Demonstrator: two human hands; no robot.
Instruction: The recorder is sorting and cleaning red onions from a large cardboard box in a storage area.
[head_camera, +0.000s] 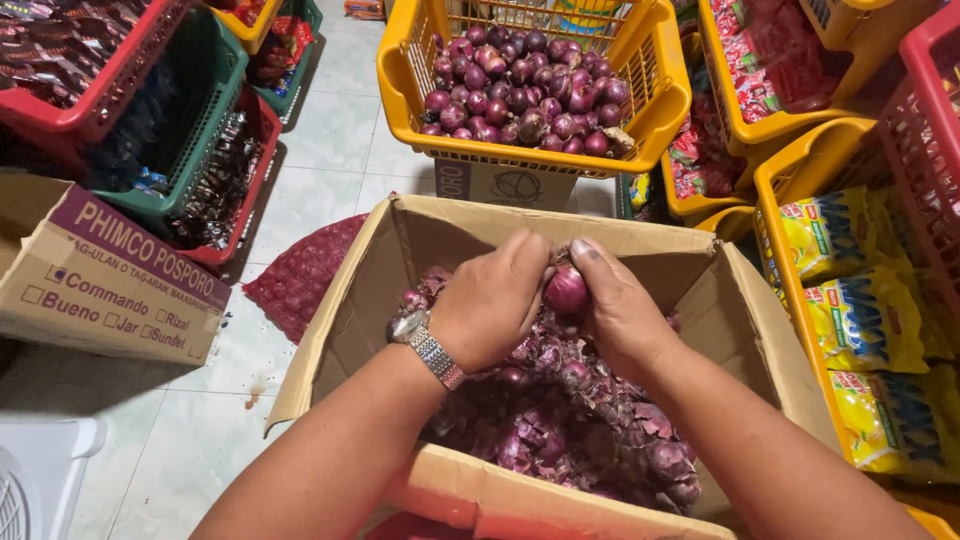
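Two hands meet over the box (340, 330): my left hand (490, 300) steadies, its fingers curled closed on the onion (566, 290), my right hand (620, 310) pinching its top. I judge I'm peeling; next needs stripping loose skin into the peels (560, 420).

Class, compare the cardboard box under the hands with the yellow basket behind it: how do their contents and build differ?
The cardboard box has solid brown walls; the yellow basket has slatted plastic sides. The box holds onions mixed with loose purple skins; the basket holds smooth, clean onions. Both hands grip one onion over the box. Both containers hold red onions.
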